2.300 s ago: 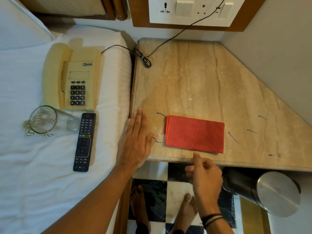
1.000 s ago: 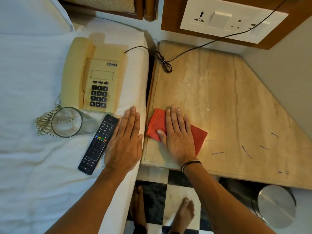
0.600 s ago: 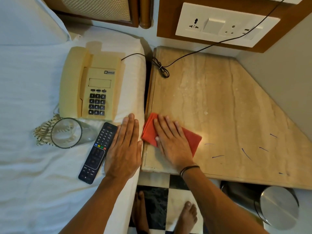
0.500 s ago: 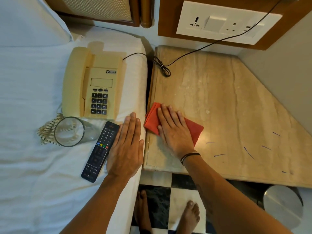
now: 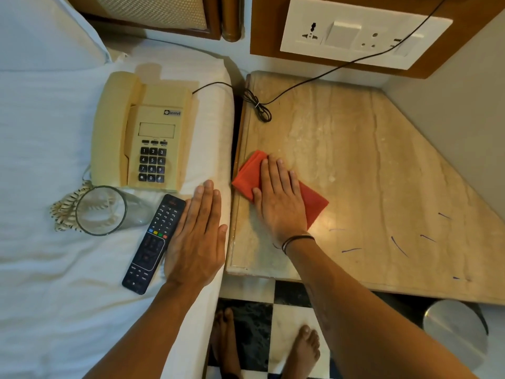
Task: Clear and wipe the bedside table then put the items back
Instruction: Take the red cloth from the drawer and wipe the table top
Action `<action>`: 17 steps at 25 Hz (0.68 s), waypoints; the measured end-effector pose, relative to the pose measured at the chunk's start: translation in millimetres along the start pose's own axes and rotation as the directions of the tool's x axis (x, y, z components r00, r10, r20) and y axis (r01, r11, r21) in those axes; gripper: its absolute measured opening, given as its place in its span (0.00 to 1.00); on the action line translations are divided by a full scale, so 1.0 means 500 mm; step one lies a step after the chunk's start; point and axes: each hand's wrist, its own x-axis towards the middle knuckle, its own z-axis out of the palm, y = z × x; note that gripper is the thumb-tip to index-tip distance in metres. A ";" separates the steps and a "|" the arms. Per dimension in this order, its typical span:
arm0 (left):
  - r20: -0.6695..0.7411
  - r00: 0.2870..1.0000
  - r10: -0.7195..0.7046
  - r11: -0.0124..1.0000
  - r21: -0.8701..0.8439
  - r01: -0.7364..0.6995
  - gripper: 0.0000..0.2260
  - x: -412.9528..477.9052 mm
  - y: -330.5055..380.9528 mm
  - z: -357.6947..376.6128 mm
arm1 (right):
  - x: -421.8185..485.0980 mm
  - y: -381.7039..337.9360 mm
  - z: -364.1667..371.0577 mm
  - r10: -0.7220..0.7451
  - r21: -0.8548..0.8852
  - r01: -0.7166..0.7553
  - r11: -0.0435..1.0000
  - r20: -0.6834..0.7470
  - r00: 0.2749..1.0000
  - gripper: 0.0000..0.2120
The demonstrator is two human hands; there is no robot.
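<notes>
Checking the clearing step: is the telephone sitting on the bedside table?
No, the telephone lies on the white bed sheet, to the left of the bedside table.

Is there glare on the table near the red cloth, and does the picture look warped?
Head view: a soft glare patch lies on the table beside the red cloth; head view again: the switch panel slants, as wide-angle lenses do.

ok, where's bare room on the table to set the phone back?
Bare: middle and right of the table, bordered by the coiled cord, the grey wall and the pen marks near the front edge. Crowded: left side, where the right hand presses the red cloth.
</notes>
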 end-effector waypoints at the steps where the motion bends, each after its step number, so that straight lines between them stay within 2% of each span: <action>1: 0.001 1.000 -0.003 1.000 0.001 0.003 0.31 0.003 0.000 -0.001 | 0.007 -0.004 0.000 0.023 0.012 -0.023 1.000 0.000 1.000 0.32; 5: 0.007 1.000 -0.003 1.000 0.003 0.003 0.30 0.000 0.001 0.000 | -0.140 -0.031 0.046 0.025 0.056 -0.023 0.998 -0.026 0.999 0.32; 7: 0.005 1.000 -0.010 1.000 0.010 0.010 0.30 0.000 0.001 0.001 | -0.212 -0.044 0.064 -0.035 0.061 0.036 0.997 -0.022 0.999 0.33; 9: 0.002 1.000 -0.006 1.000 0.016 0.006 0.30 -0.002 0.002 0.003 | -0.188 -0.035 0.064 -0.093 0.053 0.094 0.994 -0.024 0.995 0.33; 13: 0.012 1.000 -0.021 1.000 0.012 0.021 0.30 0.003 0.005 -0.006 | -0.038 -0.011 0.008 -0.091 0.025 0.090 0.996 0.008 0.996 0.32; 17: 0.002 1.000 -0.026 1.000 -0.007 0.026 0.30 0.003 0.005 -0.003 | -0.122 -0.020 0.032 -0.056 0.029 0.057 0.998 -0.007 0.998 0.32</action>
